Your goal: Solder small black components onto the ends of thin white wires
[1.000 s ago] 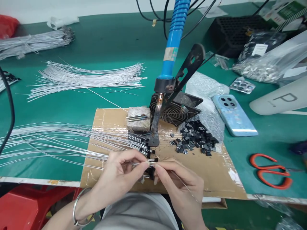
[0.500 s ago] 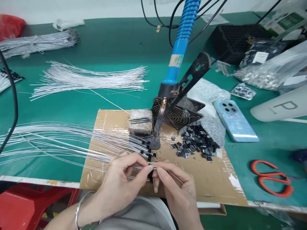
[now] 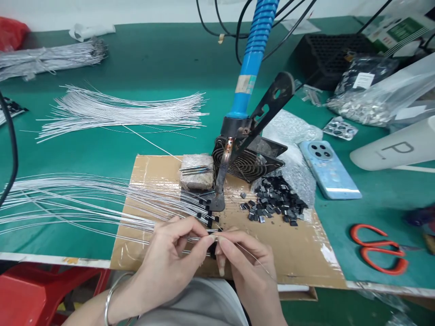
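Note:
My left hand (image 3: 180,256) is closed, thumb and forefinger pinching a thin white wire. Against it, my right hand (image 3: 246,258) is also closed in a pinch, its fingertips touching the left ones at the wire's end. A thin silvery strand (image 3: 254,258) runs from the right fingertips back across that hand. What exactly lies between the fingertips is too small to make out. Under and beyond the hands, several white wires (image 3: 156,199) lie with small black pieces (image 3: 210,217) at their right ends, on a cardboard sheet (image 3: 288,256).
A soldering iron with a blue handle (image 3: 249,68) stands tip-down beyond my hands, near a round-grilled fan (image 3: 249,160) and wrapped block (image 3: 197,176). Loose black pieces (image 3: 278,199) lie to the right, then a phone (image 3: 329,170) and orange scissors (image 3: 379,249). A wire bundle (image 3: 125,111) lies behind.
The view has shifted slightly, so the table things sit a little further left. Both hands keep their pinch, and the fingertips have barely moved.

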`<move>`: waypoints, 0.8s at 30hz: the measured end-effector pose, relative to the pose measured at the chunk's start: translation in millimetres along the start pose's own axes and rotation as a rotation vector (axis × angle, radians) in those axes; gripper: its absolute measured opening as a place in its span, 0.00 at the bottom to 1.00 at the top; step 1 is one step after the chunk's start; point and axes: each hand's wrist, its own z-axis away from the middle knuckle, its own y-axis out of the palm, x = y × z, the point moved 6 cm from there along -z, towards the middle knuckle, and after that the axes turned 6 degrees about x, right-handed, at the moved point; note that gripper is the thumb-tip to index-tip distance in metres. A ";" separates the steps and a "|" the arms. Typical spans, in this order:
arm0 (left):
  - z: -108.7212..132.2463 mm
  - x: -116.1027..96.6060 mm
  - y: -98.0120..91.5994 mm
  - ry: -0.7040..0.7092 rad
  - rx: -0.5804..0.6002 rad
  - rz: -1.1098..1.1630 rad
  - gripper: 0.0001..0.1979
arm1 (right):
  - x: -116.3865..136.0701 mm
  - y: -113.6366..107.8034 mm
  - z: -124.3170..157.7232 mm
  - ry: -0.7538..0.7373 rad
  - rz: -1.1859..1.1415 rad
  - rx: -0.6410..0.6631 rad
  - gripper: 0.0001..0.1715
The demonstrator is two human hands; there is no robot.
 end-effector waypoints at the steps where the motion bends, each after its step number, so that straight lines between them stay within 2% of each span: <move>1: 0.0 0.2 -0.1 -0.002 0.000 0.000 0.10 | 0.2 -0.1 0.1 0.003 0.001 -0.002 0.08; 11: -1.1 1.3 2.9 -0.002 -0.002 0.029 0.10 | -1.1 -0.5 1.1 0.018 -0.019 -0.001 0.08; 19: -1.1 3.0 2.3 -0.028 0.028 -0.021 0.09 | -6.8 -8.9 -8.6 0.074 -0.031 0.135 0.08; 24: -1.3 6.0 3.4 -0.061 0.044 0.015 0.10 | 1.0 -6.7 -6.1 0.136 0.013 0.091 0.11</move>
